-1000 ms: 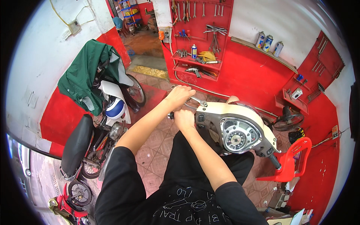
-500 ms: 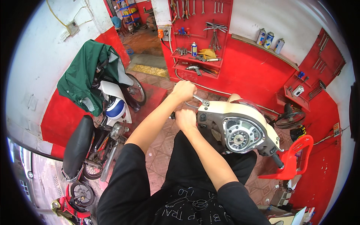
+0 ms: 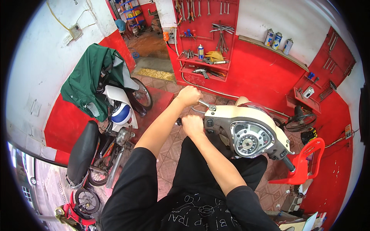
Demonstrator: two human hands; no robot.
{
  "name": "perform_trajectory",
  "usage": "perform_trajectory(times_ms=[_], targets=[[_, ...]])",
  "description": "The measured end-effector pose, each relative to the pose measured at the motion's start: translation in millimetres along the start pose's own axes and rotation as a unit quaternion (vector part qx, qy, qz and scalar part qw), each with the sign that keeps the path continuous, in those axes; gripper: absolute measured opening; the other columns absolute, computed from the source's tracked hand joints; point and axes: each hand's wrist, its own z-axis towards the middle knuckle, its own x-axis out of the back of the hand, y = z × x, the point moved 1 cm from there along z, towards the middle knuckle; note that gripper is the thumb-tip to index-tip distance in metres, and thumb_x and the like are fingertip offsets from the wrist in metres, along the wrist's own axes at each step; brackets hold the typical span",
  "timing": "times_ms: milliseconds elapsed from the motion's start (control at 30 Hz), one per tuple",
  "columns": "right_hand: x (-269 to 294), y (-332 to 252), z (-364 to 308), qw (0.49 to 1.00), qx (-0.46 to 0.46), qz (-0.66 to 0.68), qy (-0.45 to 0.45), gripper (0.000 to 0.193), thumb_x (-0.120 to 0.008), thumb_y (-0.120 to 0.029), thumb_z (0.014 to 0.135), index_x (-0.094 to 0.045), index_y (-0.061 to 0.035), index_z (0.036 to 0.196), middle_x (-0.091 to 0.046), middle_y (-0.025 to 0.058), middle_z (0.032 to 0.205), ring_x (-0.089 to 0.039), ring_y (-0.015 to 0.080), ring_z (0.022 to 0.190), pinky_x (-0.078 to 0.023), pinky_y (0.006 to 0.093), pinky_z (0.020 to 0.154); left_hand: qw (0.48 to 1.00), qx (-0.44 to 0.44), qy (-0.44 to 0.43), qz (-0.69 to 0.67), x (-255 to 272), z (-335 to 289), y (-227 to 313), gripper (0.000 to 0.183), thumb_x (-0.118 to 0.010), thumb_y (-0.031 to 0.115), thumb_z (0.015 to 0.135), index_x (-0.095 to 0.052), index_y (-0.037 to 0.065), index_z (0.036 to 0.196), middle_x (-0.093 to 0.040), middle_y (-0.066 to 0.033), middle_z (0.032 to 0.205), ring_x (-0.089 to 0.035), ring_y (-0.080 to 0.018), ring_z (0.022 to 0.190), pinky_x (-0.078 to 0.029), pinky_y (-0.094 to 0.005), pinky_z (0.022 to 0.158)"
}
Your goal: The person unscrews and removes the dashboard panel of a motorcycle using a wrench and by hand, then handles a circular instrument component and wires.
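My left hand [image 3: 189,96] is closed in a fist round the end of a short shiny metal bar [image 3: 206,104], wrench-like in look. Its other end meets a fitting on the left corner of the cream scooter's handlebar cover [image 3: 227,111]. Just below, my right hand [image 3: 193,125] crosses over and wraps round the scooter's left handlebar grip [image 3: 178,121], whose black end sticks out. A thin curved lever [image 3: 197,111] shows between the two hands. To their right sits the round speedometer [image 3: 246,142], and the bare right grip [image 3: 290,164] lies beyond it.
A motorbike under a green cover [image 3: 84,84] stands at the left, with a black-seated motorbike [image 3: 83,148] nearer. Tools hang on a red wall board [image 3: 212,23]. At the right are a red plastic chair [image 3: 314,161] and a black fan [image 3: 300,120]. Spray cans [image 3: 276,40] line a shelf.
The view has shifted slightly, so the surroundings sit a little differently. Both hands keep their holds, and my left hand with the bar has barely moved.
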Motion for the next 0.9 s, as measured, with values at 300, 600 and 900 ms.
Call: perform_trajectory(times_ms=[300, 600, 900], targets=[[6.3, 2.5, 3.1, 0.999, -0.008, -0.013, -0.032, 0.013, -0.068, -0.018, 0.079, -0.075, -0.006, 0.079, -0.074, 0.0156, 0.079, -0.075, 0.0308, 0.073, -0.06, 0.0427, 0.068, 0.994, 0.08, -0.053, -0.048, 47.8, -24.3, -7.2, 0.014, -0.076, 0.025, 0.072, -0.077, 0.017, 0.083, -0.074, -0.0115, 0.082, -0.074, -0.0317, 0.082, -0.06, -0.0465, 0.074], [66.3, 8.6, -26.1, 0.839, -0.005, 0.522, 0.151, 0.054, -0.059, -0.022, 0.099, -0.046, 0.0052, 0.144, -0.056, 0.0242, 0.139, -0.06, 0.0288, 0.124, -0.044, 0.0378, 0.109, 0.888, 0.279, 0.089, -0.353, 112.9, -100.4, 32.3, 0.021, -0.07, 0.016, 0.077, -0.074, 0.001, 0.09, -0.068, -0.0238, 0.074, -0.072, -0.0374, 0.074, -0.057, -0.0444, 0.07], [120.5, 51.9, -200.8, 0.651, -0.149, 0.72, 0.189, 0.027, -0.053, -0.026, 0.108, -0.064, -0.0016, 0.104, -0.064, 0.0128, 0.124, -0.064, 0.0104, 0.084, -0.055, 0.0259, 0.075, 0.81, 0.087, -0.062, -0.576, 137.2, -86.9, 241.6, 0.032, -0.063, 0.005, 0.091, -0.062, -0.004, 0.121, -0.07, -0.0063, 0.095, -0.064, -0.0114, 0.085, -0.054, -0.0301, 0.075]])
